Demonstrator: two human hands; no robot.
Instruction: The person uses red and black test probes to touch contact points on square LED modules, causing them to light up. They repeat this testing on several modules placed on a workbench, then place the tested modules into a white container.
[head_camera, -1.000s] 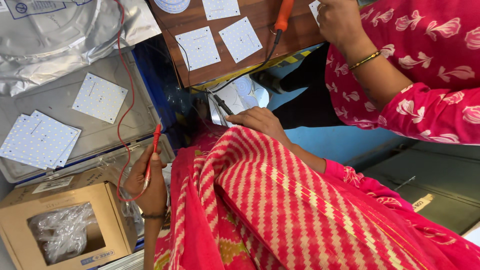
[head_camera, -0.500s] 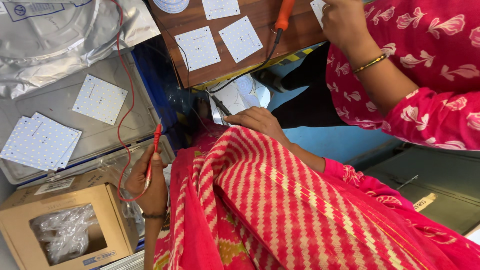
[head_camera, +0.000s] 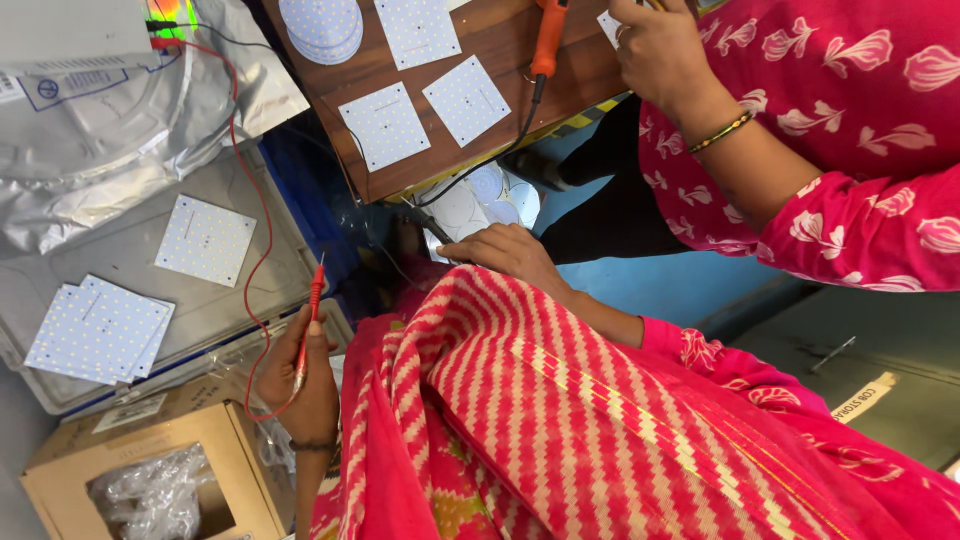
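My left hand (head_camera: 298, 385) is closed around a red test probe (head_camera: 313, 300) whose red wire (head_camera: 262, 240) loops up to a grey device (head_camera: 70, 40). Its tip points up beside a grey tray (head_camera: 270, 290). My right hand (head_camera: 512, 255) grips a black probe (head_camera: 436, 229), the tip close to round white LED boards (head_camera: 470, 198) below a wooden board (head_camera: 505, 60). A red striped scarf (head_camera: 560, 420) covers my lap.
Square LED boards (head_camera: 385, 125) lie on the wooden board. A co-worker's hand (head_camera: 662, 55) works at its edge by an orange-handled tool (head_camera: 548, 40). The tray holds more square boards (head_camera: 205, 240). A cardboard box (head_camera: 60, 470) and silver foil bag (head_camera: 130, 160) sit left.
The view has shifted a little, showing more of the wooden board. Both my hands stay where they were, each still gripping its probe.
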